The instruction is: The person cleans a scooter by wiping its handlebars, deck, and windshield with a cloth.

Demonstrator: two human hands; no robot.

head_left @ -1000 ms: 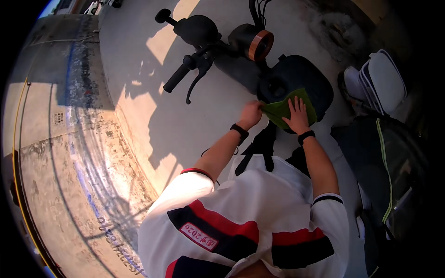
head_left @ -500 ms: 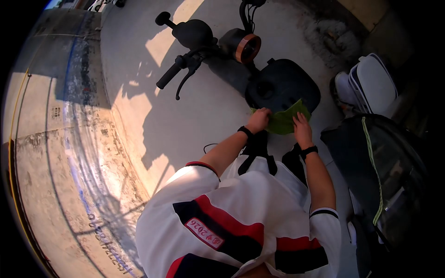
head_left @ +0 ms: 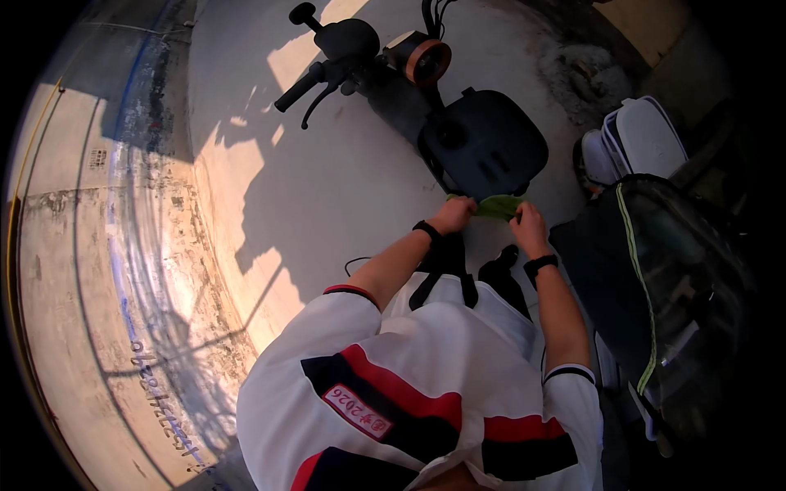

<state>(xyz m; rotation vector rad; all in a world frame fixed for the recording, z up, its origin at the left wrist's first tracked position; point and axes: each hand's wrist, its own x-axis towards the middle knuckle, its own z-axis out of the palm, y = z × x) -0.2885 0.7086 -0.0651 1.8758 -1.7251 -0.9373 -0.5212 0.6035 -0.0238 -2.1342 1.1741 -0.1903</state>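
Observation:
A green cloth is stretched between my two hands, narrow and drawn flat. My left hand has its fingers closed on the cloth's left end. At the other end, my right hand pinches the cloth with bent fingers. Just beyond the cloth is a dark rounded box with slots in its face, at the front of a black scooter. The cloth lies near the box's lower edge in this view. Black bands circle both wrists.
The scooter's headlight has a copper-coloured ring. On the right stand a dark bag with a yellow-green trim and a white case. A stained wall with handwritten digits runs along the left, beside the pale ground.
The cloth was spread wider and hung lower; now it is a narrow strip. My right hand has moved slightly down, its fingers now curled in. The view has shifted a little.

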